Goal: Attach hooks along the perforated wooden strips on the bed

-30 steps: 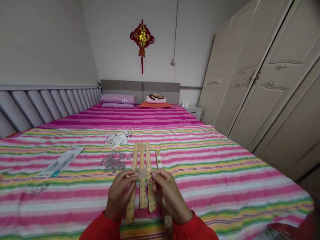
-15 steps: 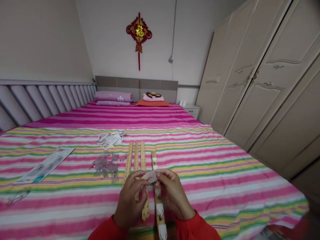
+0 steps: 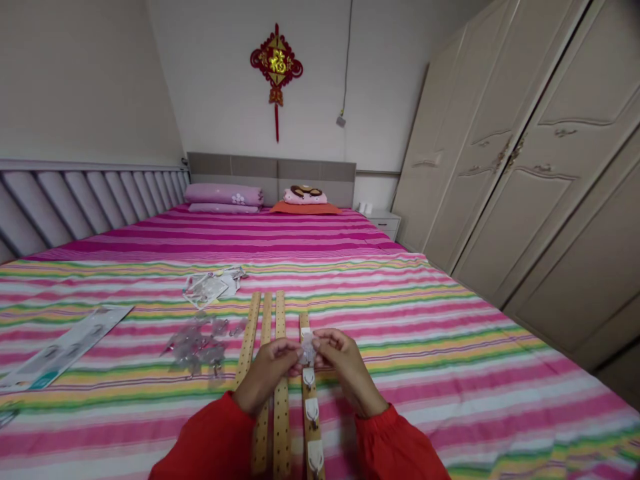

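Between the fingertips of my left hand (image 3: pixel 269 371) and my right hand (image 3: pixel 346 368) is a clear adhesive hook (image 3: pixel 308 349). Both hands are closed on its sides. The hook is over the far part of a narrow wooden strip (image 3: pixel 303 321); whether it touches the wood I cannot tell. Nearer to me, several white hooks (image 3: pixel 313 409) sit in a row along that strip. Left of it lie three perforated wooden strips (image 3: pixel 281 417), partly under my left hand and sleeve. A pile of clear hooks (image 3: pixel 196 347) lies further left.
Small packets (image 3: pixel 210 287) lie beyond the pile. A long flat package (image 3: pixel 67 350) rests at the left, with a small metal item (image 3: pixel 7 416) near the edge of view. Everything is on a striped bedsheet (image 3: pixel 425 373). A wardrobe (image 3: pixel 540 220) stands at the right.
The clear hook has turned from lying sideways to upright, and both hands have brought it over the strip with the white hooks. My view has shifted slightly.
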Demonstrator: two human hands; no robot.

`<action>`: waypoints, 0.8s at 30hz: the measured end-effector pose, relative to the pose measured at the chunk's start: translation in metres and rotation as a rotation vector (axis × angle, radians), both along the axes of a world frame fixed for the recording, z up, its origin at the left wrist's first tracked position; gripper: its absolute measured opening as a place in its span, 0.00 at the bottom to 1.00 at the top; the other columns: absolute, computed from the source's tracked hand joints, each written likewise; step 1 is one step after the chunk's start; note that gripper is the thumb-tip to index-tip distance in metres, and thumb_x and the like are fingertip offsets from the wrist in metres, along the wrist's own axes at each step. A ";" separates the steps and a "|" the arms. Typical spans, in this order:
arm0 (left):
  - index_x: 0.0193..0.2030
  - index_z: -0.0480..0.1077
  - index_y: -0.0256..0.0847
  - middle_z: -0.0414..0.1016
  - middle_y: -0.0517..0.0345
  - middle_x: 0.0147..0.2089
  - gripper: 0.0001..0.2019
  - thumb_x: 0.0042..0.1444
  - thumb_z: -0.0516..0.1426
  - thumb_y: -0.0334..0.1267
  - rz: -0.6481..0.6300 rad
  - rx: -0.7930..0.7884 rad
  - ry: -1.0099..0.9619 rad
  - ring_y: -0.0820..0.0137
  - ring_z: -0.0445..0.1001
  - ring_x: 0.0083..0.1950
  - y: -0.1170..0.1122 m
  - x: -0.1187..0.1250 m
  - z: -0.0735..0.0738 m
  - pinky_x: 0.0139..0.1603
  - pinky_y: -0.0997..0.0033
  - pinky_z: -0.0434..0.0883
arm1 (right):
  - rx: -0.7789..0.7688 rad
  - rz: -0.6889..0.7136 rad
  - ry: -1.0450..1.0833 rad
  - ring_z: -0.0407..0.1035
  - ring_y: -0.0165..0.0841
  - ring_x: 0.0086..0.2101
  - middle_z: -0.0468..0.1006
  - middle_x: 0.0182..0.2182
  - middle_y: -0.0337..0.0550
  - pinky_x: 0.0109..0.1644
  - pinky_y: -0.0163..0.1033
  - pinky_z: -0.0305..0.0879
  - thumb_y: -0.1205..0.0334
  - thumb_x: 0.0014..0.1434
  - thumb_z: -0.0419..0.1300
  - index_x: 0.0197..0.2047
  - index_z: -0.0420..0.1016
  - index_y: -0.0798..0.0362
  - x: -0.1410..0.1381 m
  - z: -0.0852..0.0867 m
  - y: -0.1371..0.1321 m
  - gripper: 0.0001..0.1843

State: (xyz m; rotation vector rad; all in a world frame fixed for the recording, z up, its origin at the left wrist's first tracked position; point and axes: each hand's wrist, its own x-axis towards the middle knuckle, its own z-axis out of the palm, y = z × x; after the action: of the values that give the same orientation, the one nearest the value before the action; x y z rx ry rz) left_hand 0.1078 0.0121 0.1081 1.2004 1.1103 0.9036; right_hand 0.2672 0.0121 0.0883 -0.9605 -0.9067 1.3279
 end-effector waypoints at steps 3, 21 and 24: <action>0.31 0.71 0.36 0.74 0.59 0.26 0.19 0.37 0.65 0.49 0.069 -0.021 -0.041 0.72 0.73 0.29 0.028 0.008 -0.006 0.35 0.71 0.71 | -0.019 -0.056 0.009 0.65 0.26 0.16 0.72 0.14 0.35 0.21 0.32 0.60 0.55 0.36 0.72 0.26 0.73 0.56 0.001 -0.007 0.024 0.17; 0.24 0.67 0.37 0.67 0.66 0.18 0.01 0.42 0.56 0.29 0.247 0.134 0.362 0.74 0.68 0.23 0.133 0.028 -0.057 0.28 0.76 0.62 | -0.095 -0.187 0.019 0.63 0.27 0.17 0.72 0.14 0.33 0.23 0.33 0.58 0.65 0.33 0.63 0.26 0.74 0.56 -0.007 -0.063 0.117 0.11; 0.24 0.67 0.37 0.70 0.63 0.21 0.02 0.43 0.56 0.27 0.252 0.183 0.515 0.73 0.69 0.26 0.132 0.029 -0.056 0.29 0.76 0.61 | -0.083 -0.179 -0.005 0.63 0.27 0.17 0.72 0.15 0.34 0.24 0.34 0.58 0.64 0.33 0.62 0.26 0.74 0.56 -0.007 -0.070 0.119 0.11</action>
State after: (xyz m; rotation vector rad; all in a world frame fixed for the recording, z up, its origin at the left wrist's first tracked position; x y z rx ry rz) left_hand 0.1367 0.1445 0.0523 1.5171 1.6467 0.9252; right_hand 0.2601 0.1310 0.0185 -1.0834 -0.7558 1.2184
